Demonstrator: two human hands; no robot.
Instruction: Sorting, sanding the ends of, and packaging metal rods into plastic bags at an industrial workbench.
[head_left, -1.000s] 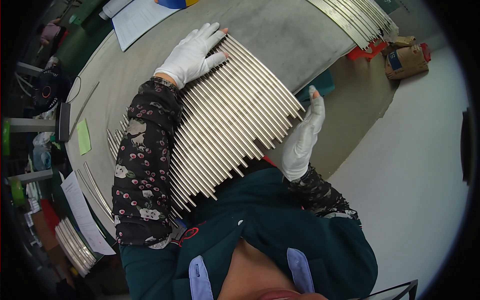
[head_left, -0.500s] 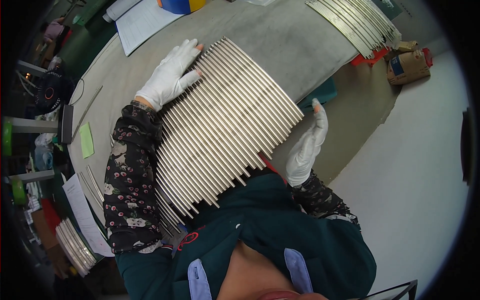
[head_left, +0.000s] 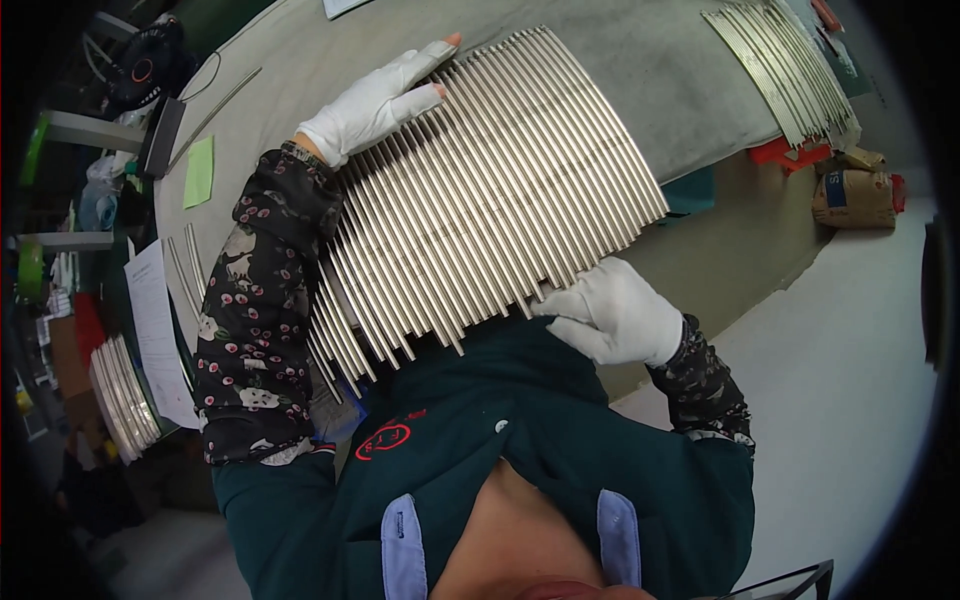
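A wide row of slim, shiny metal rods (head_left: pixel 490 185) lies side by side on the grey table (head_left: pixel 660 80), its near ends uneven and jutting past the table edge toward my body. My left hand (head_left: pixel 378 108), in a white glove with bare thumb and finger tips, rests on the far left side of the row, fingers stretched out and thumb apart. At the near right, my right hand (head_left: pixel 622 312), also white-gloved, is against the rod ends, with fingers pointing left and thumb held apart from them. Its fingertips are partly hard to make out beside the ends.
Another bundle of rods (head_left: pixel 775 75) lies at the far right above a red bin (head_left: pixel 790 155). A brown bag (head_left: pixel 855 198) stands beyond. To the left are a green note (head_left: pixel 199 172), a printed sheet (head_left: pixel 160 330), loose rods (head_left: pixel 187 265) and a black fan (head_left: pixel 147 65).
My right hand has come from upright beside the row to its near ends. The view has shifted, so the table contents appear moved; my left hand stays on the rods.
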